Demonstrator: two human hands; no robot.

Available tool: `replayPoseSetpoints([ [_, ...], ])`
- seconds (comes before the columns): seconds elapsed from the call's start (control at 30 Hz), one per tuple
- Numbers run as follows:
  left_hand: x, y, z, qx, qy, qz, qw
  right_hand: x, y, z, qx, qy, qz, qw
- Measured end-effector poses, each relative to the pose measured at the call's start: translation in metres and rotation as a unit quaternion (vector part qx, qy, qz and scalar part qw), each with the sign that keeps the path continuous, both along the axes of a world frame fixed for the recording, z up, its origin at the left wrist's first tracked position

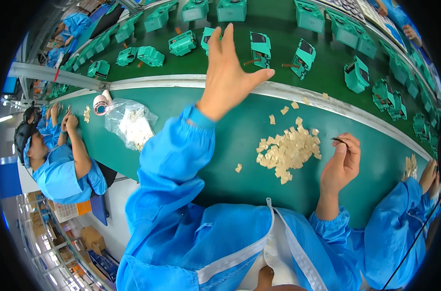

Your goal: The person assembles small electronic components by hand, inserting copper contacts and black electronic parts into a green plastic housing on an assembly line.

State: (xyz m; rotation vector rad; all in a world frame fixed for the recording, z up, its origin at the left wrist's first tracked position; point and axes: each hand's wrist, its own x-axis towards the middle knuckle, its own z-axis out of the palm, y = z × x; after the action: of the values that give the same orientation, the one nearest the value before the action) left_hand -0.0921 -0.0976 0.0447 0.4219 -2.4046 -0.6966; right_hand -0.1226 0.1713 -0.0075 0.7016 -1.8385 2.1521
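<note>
My left hand (227, 72) reaches over the far rail with thumb and fingers spread, nothing in its grasp. Its fingertips are right by a green plastic housing (207, 38), which they partly hide; whether they touch it I cannot tell. Another green housing (260, 50) with a dark panel stands just right of the fingers. My right hand (341, 165) is closed on dark tweezers (339, 140), whose tip points left and whose rest is hidden in the fingers. Left of that hand lies a loose heap of small cream-coloured squares (288, 151) on the green worktop (230, 145).
A pale metal rail (157, 81) divides the worktop from a green belt (176, 65) carrying rows of green housings. To the left lie a clear plastic bag (133, 123) with pale pieces and a tape roll (100, 105). Co-workers in blue sit at both sides.
</note>
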Motion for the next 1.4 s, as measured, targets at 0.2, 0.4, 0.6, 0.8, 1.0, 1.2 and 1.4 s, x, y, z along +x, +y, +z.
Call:
replayPoseSetpoints([
  [0.2, -0.053, -0.051, -0.024, -0.056, -0.096, -0.155, 0.982, 0.000, 0.002, -0.006, 0.016, -0.049, 0.020, 0.998],
  [0.4, -0.038, -0.045, -0.010, 0.083, -0.116, -0.122, 0.982, 0.005, -0.001, -0.004, 0.007, -0.062, 0.072, 0.995],
  [0.6, 0.054, 0.051, 0.026, 0.710, -0.108, -0.149, 0.680, 0.027, -0.034, 0.033, -0.007, -0.062, 0.167, 0.984],
  [0.8, 0.093, 0.071, 0.001, 0.727, -0.080, -0.198, 0.653, 0.039, -0.041, 0.039, -0.057, -0.156, 0.228, 0.960],
  [1.0, 0.096, 0.100, -0.016, 0.717, 0.086, -0.197, 0.663, 0.055, -0.042, 0.045, -0.067, -0.230, 0.226, 0.944],
  [1.2, 0.092, 0.103, -0.004, 0.738, 0.116, -0.152, 0.647, 0.035, -0.024, 0.049, -0.067, -0.163, 0.134, 0.975],
  [1.4, 0.092, 0.103, 0.001, 0.678, 0.104, -0.108, 0.719, 0.044, -0.025, 0.066, -0.008, -0.290, 0.197, 0.937],
])
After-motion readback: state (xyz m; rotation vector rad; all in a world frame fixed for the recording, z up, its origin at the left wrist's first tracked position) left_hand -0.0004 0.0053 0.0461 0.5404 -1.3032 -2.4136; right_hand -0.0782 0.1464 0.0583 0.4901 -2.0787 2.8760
